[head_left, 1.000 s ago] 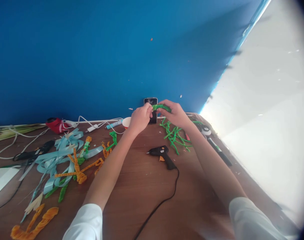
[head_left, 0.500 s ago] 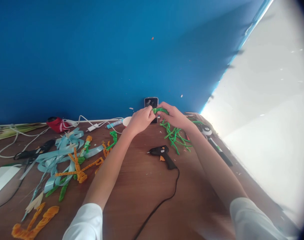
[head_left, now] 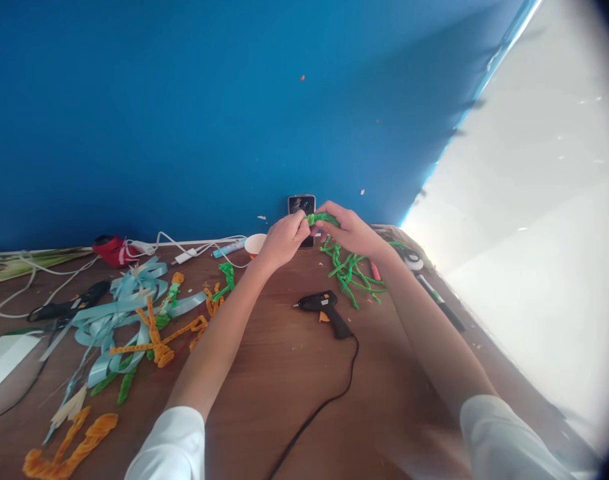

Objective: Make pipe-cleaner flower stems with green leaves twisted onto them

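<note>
Both hands meet in front of a phone (head_left: 302, 203) leaning on the blue wall. A twisted green pipe cleaner (head_left: 324, 218) runs between them. My left hand (head_left: 285, 239) is closed round its left end, which is mostly hidden in the fist. With thumb and fingers, my right hand (head_left: 349, 232) pinches the same piece farther right. Under the right wrist lies a tangle of loose green pipe cleaners (head_left: 351, 273). A black glue gun (head_left: 324, 307) rests on the table below the hands, its nozzle pointing left.
On the left lie light blue ribbon (head_left: 101, 327), orange pipe cleaner shapes (head_left: 159, 347) and a second black glue gun (head_left: 71, 303). A paper cup (head_left: 255, 245) stands by my left wrist. White cables (head_left: 171, 241) run along the wall. A black marker-like stick (head_left: 440, 303) lies right.
The hands and the green pipe cleaner keep nearly the same place, with only a slight shift of my right hand. The view has moved a little, and more of the cup shows.
</note>
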Demonstrator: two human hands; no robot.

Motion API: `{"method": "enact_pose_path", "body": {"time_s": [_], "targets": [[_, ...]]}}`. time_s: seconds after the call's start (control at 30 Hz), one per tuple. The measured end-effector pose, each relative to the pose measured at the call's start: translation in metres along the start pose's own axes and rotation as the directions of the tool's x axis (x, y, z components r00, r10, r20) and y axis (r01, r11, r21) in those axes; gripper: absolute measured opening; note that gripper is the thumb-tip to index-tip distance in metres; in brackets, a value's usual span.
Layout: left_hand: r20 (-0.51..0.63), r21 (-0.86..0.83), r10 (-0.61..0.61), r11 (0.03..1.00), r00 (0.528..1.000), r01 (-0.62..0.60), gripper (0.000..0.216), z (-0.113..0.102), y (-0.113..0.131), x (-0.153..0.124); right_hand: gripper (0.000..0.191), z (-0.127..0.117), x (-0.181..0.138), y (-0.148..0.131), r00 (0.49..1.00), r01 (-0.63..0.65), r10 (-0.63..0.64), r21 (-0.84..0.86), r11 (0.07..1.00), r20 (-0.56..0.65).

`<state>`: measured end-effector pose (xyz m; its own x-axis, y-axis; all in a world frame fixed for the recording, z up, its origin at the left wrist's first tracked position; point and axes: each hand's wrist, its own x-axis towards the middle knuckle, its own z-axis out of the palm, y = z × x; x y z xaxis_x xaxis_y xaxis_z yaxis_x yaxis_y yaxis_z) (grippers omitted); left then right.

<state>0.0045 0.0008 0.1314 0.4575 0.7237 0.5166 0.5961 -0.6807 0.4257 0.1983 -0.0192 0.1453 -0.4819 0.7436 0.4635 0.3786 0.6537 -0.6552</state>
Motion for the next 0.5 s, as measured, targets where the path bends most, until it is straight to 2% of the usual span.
{"method": "enact_pose_path", "body": {"time_s": [0.13,0.27,0.4,0.5], "targets": [[0.018,-0.108,-0.012,0.994,1.000,0.014,0.027,-0.0032,0.0023,0.0002,0.026,-0.0064,-0.0020,-0.0014,1.000,-0.006,0.006,-0.008,1.000,-0.022],[-0.076,-0.249,-0.064,0.968,0.995,0.043,0.028,-0.0075,0.0042,0.0009,0.028,-0.0066,-0.0019,-0.0005,0.997,-0.021,0.023,0.020,1.000,-0.079],[-0.161,-0.413,-0.119,0.910,0.980,0.043,0.029,-0.0081,0.0052,0.0016,0.032,-0.0022,-0.0007,-0.0008,0.999,-0.032,0.033,0.015,0.999,-0.027],[-0.213,-0.464,-0.150,0.885,0.965,0.035,0.029,-0.0073,0.0048,0.0021,0.039,-0.0030,-0.0007,-0.0017,0.998,-0.032,0.031,0.012,0.999,0.045]]}}
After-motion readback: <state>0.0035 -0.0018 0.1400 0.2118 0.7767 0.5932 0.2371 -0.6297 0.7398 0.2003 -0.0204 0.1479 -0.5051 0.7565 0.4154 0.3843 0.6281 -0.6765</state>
